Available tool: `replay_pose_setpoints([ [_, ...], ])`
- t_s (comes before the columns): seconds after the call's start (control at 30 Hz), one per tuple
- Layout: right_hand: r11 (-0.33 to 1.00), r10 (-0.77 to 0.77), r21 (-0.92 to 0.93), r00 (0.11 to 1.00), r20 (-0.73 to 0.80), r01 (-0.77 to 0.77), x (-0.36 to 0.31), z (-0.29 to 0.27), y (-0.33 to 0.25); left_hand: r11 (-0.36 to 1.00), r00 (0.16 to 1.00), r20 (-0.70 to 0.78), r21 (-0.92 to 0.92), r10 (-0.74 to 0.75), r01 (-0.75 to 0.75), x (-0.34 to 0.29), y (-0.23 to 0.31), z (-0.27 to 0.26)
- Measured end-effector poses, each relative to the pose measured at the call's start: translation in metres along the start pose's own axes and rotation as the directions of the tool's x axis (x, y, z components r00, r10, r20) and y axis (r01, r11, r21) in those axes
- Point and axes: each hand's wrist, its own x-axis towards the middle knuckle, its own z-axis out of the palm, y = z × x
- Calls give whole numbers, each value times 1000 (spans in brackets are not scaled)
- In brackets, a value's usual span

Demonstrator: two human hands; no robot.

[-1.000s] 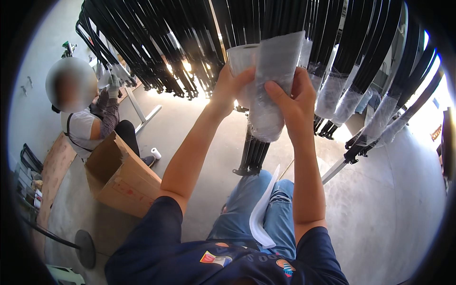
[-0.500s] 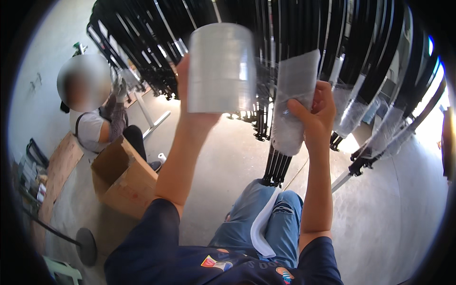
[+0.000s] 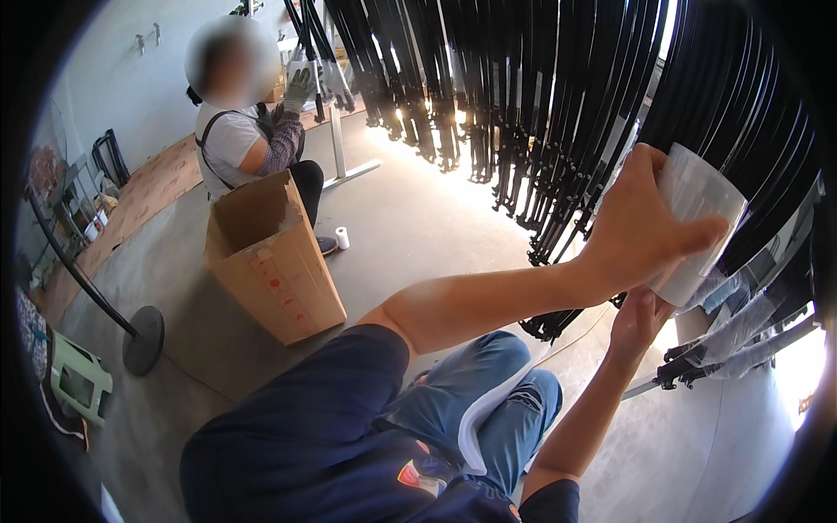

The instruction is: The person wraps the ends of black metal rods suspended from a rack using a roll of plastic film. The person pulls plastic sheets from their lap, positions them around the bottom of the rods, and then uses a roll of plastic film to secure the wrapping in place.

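Note:
A roll of clear stretch film (image 3: 717,187) is tilted at the right, in front of the black tubes. My left hand (image 3: 641,227) reaches across and grips it, the thumb lying over the roll's near side. Just below the roll's lower end is my right hand (image 3: 638,324), close to or touching it; most of its fingers are hidden. Long black tubes (image 3: 558,96) hang in a dense row behind the hands. Clear film wraps the lower part of some tubes (image 3: 728,349) at the right. A white curved strip (image 3: 475,427) lies across my jeans.
An open cardboard box (image 3: 288,283) stands on the floor at the left. Behind it sits a co-worker (image 3: 240,144) with gloved hands at some tubes. A small white roll (image 3: 342,238), a round black stand base (image 3: 143,340) and a green stool (image 3: 80,379) are also there.
The stretch film roll and my left hand have swung right, across to my right hand, which has dropped lower. My view has turned, so the box and co-worker appear farther right.

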Motion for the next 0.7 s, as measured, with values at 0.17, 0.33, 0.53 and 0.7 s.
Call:
replay_pose_setpoints([
  [0.17,932,-246,-307,959,-140,194,7,30,-10,997,998,-66,79,-13,18,3,-3,5],
  [0.33,967,-186,-213,958,-219,139,2,21,-6,958,978,-59,220,201,-184,3,-18,6],
  [0.53,960,49,278,946,-321,45,9,11,-9,980,977,-104,90,187,-178,38,-44,-47],
  [0.7,936,123,349,968,-217,-41,28,-1,-15,970,947,307,-187,-94,157,49,-60,-40],
])
